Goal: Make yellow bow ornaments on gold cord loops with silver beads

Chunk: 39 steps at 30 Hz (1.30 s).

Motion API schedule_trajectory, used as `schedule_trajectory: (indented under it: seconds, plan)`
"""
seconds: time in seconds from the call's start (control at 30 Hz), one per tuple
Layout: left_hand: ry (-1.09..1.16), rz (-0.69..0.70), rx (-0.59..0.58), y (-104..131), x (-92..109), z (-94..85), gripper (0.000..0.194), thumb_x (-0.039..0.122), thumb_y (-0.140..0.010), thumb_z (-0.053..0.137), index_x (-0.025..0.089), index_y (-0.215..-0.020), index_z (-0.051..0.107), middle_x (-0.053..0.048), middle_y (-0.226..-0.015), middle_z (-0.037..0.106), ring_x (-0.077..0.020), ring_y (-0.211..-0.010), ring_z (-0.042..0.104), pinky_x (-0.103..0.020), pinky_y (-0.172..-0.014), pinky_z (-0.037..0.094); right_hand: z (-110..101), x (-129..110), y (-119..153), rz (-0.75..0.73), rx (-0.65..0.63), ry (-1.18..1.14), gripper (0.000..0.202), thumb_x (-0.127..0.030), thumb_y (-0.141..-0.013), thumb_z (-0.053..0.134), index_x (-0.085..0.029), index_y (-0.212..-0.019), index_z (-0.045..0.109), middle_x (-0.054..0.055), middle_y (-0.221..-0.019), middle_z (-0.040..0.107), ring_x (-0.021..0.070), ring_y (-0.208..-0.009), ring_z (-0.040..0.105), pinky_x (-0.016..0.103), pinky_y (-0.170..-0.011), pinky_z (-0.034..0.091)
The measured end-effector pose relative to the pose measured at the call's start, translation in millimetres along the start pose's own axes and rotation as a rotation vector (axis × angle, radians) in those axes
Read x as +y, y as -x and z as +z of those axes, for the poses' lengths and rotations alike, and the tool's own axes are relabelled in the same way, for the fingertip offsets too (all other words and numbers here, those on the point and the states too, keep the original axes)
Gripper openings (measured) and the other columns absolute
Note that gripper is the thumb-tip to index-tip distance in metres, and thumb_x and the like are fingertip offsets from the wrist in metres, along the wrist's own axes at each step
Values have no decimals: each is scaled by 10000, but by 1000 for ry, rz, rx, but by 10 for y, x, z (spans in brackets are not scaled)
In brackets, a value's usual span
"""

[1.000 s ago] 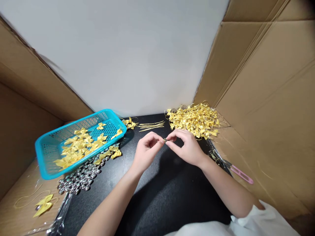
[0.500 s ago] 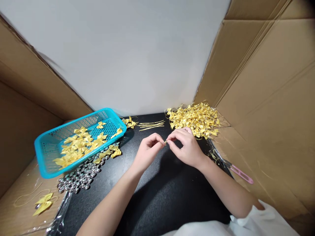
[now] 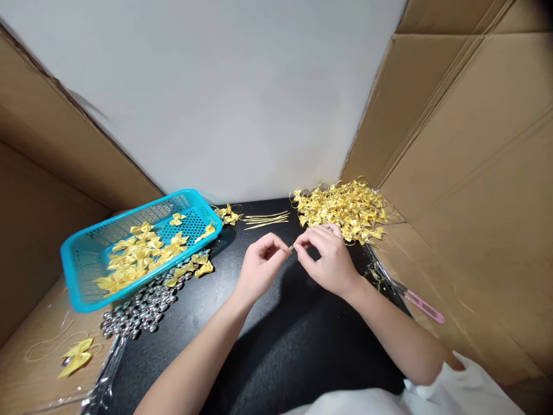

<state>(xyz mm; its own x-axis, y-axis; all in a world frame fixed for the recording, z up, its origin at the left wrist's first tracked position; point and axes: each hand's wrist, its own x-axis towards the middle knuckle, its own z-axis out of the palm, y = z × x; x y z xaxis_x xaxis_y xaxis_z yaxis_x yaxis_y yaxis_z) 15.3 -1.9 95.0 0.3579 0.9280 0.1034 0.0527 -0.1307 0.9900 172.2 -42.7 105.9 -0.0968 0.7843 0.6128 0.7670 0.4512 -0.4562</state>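
Pinches a sliver of gold cord (image 3: 292, 248)

Grips the cord between thumb and forefinger of the left hand (image 3: 261, 264), and likewise of the right hand (image 3: 327, 256), with fingertips near but apart; hides most of it from sight. Holds it above the black table (image 3: 276, 363). Has loose strands (image 3: 266, 219) just beyond, on the tabletop. Has a heap of looped bows (image 3: 341, 207) past the right hand, and pink-handled snips (image 3: 423, 305) beyond the right forearm. Has, to the left, a blue basket (image 3: 71, 274) containing plain bows (image 3: 138, 253), with silver beads (image 3: 140, 314) along its near side. Shows, farther left, a single bow (image 3: 78, 357) lying on cardboard (image 3: 26, 386).
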Motion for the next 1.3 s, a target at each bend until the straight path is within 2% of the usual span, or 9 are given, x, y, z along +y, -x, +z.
schedule_trajectory:
  seconds: [0.3, 0.53, 0.87, 1.1, 1.3]
  plan:
    - [41, -60, -82, -22, 14, -20, 122, 232, -716, 597, 165, -616, 579, 29, -623, 513, -118, -642, 423, -248, -624, 340, -25, 13, 1, 21, -49, -40, 136, -141, -874, 556, -188, -750, 587, -23, -711, 642, 138, -698, 582, 334, -816, 321]
    - [121, -97, -209, -45, 28, -62, 123, 208, -716, 615, 162, -608, 577, 34, -635, 522, -114, -657, 434, -238, -648, 347, -54, 22, -8, 82, -132, -132, 138, -160, -883, 574, -196, -752, 600, -15, -730, 651, 145, -712, 578, 337, -809, 331]
    - [272, -115, -315, -72, -50, -112, 97, 147, -703, 577, 166, -609, 590, 30, -653, 504, -115, -661, 397, -247, -640, 315, -82, -3, -13, 114, -162, -211, 144, -152, -879, 584, -197, -744, 603, -21, -729, 647, 141, -719, 580, 333, -786, 342]
    - [510, -310, -346, -72, -55, -77, 71, 204, -647, 627, 160, -597, 602, 25, -621, 510, -102, -599, 368, -248, -598, 297, -79, -24, -12, 64, -110, -207, 149, -151, -889, 580, -202, -752, 605, -23, -727, 653, 136, -699, 570, 341, -798, 353]
    - [569, -411, -405, -74, -30, -59, 114, 237, -616, 621, 164, -561, 552, 22, -578, 488, -104, -558, 396, -254, -565, 300, -88, -42, -16, 39, -103, -221, 161, -159, -903, 570, -205, -751, 595, -27, -727, 657, 135, -697, 571, 342, -805, 357]
